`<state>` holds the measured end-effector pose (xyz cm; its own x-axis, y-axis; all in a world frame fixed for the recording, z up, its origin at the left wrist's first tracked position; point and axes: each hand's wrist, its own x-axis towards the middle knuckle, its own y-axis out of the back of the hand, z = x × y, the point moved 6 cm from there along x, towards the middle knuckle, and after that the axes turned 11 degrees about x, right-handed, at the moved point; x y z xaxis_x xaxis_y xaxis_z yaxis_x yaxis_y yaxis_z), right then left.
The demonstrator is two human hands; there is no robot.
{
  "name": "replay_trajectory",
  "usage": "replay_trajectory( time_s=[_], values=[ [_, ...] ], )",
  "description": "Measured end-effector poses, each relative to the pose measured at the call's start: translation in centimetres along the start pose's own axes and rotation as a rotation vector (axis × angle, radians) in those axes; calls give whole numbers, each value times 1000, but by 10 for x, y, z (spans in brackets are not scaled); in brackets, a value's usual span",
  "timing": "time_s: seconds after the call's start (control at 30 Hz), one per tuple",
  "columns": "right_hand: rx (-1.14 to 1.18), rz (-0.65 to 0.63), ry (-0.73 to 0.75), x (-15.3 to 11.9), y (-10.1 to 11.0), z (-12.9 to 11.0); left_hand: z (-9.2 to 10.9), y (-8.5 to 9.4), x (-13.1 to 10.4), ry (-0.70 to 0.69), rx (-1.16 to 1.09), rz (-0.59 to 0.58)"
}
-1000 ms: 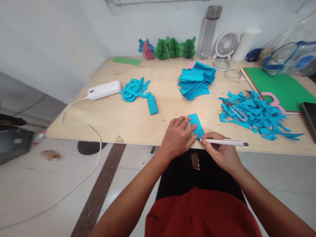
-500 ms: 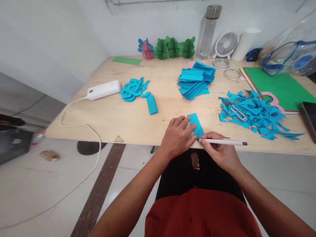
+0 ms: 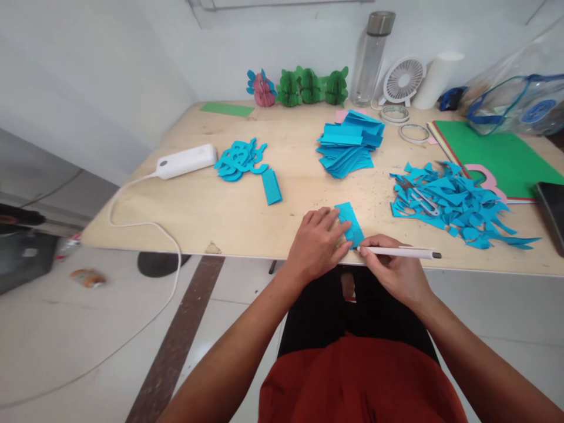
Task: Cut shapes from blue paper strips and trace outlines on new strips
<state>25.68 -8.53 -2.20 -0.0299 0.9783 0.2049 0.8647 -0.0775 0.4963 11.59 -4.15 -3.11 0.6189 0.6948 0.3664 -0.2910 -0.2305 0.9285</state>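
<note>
Near the table's front edge lies a folded blue paper piece (image 3: 351, 223) with a faint curved line drawn on it. My left hand (image 3: 315, 242) rests on its left side, fingers spread and pressing down; a pale beige piece shows partly beneath them, its shape mostly hidden. My right hand (image 3: 399, 270) pinches a white pen (image 3: 409, 252), tip at the paper's lower corner and dark end pointing right. Further left are a folded blue strip (image 3: 272, 187) and a heap of curved blue cutouts (image 3: 240, 160).
Folded blue papers (image 3: 351, 144) are stacked behind my hands. On the right, scissors (image 3: 423, 198) lie on blue scraps (image 3: 467, 202), beside green sheets (image 3: 502, 158). Along the wall stand paper figures (image 3: 309, 86), a bottle (image 3: 373, 61) and a fan (image 3: 403, 80). A white device (image 3: 187, 161) trails a cable.
The pen and my right fingertips have shifted very slightly at the paper's lower corner. My left hand stays in place, and the other things lie as before.
</note>
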Motion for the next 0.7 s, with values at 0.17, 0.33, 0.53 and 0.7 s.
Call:
replay_trajectory(
  time_s=[0.17, 0.33, 0.53, 0.7],
  values=[
    [-12, 5, 1, 0, 1, 1, 0, 0, 0, -1, 3, -4],
    [-30, 15, 2, 0, 2, -1, 0, 0, 0, -1, 4, 0],
    [-15, 21, -15, 1, 5, 2, 0, 0, 1, 2, 6, -9],
    [-17, 21, -37, 1, 7, 5, 0, 0, 0, -2, 8, -6]
  ],
)
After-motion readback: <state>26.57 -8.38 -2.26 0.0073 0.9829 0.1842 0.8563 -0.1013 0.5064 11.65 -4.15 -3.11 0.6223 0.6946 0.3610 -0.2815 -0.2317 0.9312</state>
